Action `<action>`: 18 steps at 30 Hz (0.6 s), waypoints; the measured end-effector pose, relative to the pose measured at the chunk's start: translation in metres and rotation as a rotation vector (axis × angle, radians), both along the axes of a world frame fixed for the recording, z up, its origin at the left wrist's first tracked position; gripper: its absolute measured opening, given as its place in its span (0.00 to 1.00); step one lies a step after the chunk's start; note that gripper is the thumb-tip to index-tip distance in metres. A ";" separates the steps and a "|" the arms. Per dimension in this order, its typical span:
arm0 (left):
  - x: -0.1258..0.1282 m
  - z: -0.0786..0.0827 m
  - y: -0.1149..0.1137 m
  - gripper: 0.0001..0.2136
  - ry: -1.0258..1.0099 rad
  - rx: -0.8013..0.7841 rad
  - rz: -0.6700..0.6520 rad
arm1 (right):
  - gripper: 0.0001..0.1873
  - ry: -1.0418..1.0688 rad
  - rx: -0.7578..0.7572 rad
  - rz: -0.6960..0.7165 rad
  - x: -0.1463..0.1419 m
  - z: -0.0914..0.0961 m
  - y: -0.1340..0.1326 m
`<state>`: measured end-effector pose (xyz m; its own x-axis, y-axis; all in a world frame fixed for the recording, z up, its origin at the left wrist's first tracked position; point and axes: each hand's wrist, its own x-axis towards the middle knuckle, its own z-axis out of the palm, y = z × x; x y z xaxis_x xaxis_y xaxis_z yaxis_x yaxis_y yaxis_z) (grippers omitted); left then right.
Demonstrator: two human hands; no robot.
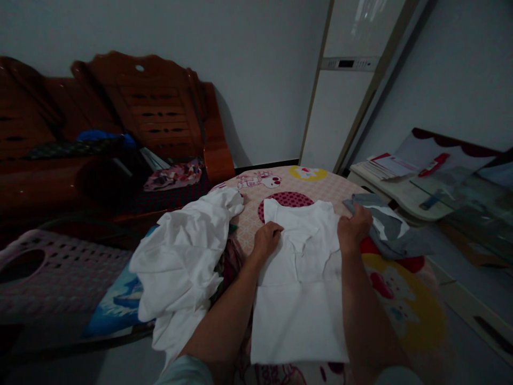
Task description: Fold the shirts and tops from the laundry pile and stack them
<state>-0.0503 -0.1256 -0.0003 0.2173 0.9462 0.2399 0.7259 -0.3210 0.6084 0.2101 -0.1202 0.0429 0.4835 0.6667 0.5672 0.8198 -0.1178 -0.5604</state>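
A white shirt (300,289) lies flat on a table covered with a patterned cloth (404,299). My left hand (267,238) rests on the shirt's upper left part, fingers curled and pinching the fabric near the collar. My right hand (353,227) grips the shirt's upper right edge at the shoulder, fingers closed over the cloth. Just right of that hand lies a folded grey garment (390,230). A crumpled pile of white clothes (184,256) sits at the table's left edge, beside my left forearm.
A pink plastic laundry basket (60,272) stands at the lower left. Behind it is a carved wooden bench (152,107) with clothes on it. A white cabinet (344,96) is at the back, and a low side table with papers (396,176) is at the right.
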 end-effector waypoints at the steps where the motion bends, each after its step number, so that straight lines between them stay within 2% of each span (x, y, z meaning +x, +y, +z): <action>1: 0.000 0.000 0.000 0.14 -0.001 -0.002 0.000 | 0.27 -0.051 0.001 0.105 -0.010 -0.001 0.001; 4: -0.001 0.000 -0.001 0.14 -0.015 -0.008 0.007 | 0.21 -0.155 -0.182 0.458 -0.045 -0.014 0.007; 5: -0.001 0.000 -0.001 0.14 -0.029 -0.010 0.011 | 0.20 -0.200 -0.265 0.484 -0.055 -0.020 0.008; 7: 0.000 0.000 -0.002 0.13 -0.076 -0.007 0.024 | 0.16 -0.288 -0.391 0.452 -0.067 -0.031 0.008; 9: -0.001 0.001 -0.002 0.13 -0.152 0.011 0.065 | 0.12 -0.327 -0.438 0.407 -0.070 -0.038 0.007; 11: -0.004 0.001 0.000 0.14 -0.240 0.048 0.149 | 0.08 -0.287 -0.417 0.436 -0.067 -0.039 0.006; 13: -0.010 -0.001 0.005 0.14 -0.317 0.084 0.265 | 0.07 -0.153 -0.346 0.511 -0.065 -0.036 0.005; 16: -0.021 -0.009 0.016 0.16 -0.390 0.073 0.417 | 0.06 0.179 -0.183 0.598 -0.063 -0.029 0.004; 18: -0.027 -0.016 0.024 0.17 -0.417 0.025 0.452 | 0.08 0.434 -0.094 0.584 -0.061 -0.026 0.006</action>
